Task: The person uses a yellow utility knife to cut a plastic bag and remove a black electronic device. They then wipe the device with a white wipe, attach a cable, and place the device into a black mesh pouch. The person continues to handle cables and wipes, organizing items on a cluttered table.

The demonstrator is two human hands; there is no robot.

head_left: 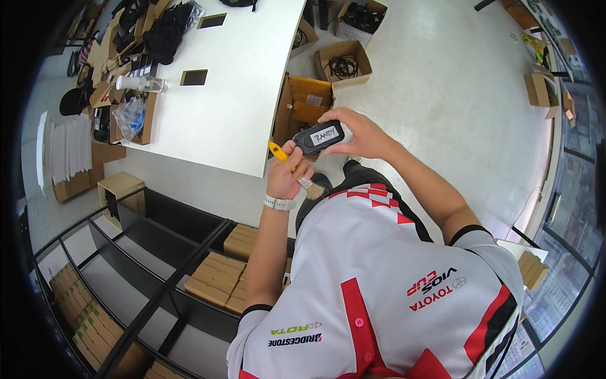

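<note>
Right hand (pixel 356 134) has the black device (pixel 319 138) up at chest height over the floor, label side facing the head camera, so the face is easy to see and work on. Fingers wrap its right end, thumb underneath, closed firmly on it, nothing slack.

Left hand (pixel 287 174) is clenched on the brush (pixel 292 167): yellow handle sticks up and left past the knuckles, bristles point down and right, below the device. Brush sits just under the device's left end (can't tell if the bristles or handle actually touch it). Left fingers are curled tight round the handle, none spread, wrist with a white watch (pixel 278 203) bent in toward the body.

Both hands are close together, off the white table (pixel 240 95), with open boxes (pixel 344 63) on the floor beyond
</note>
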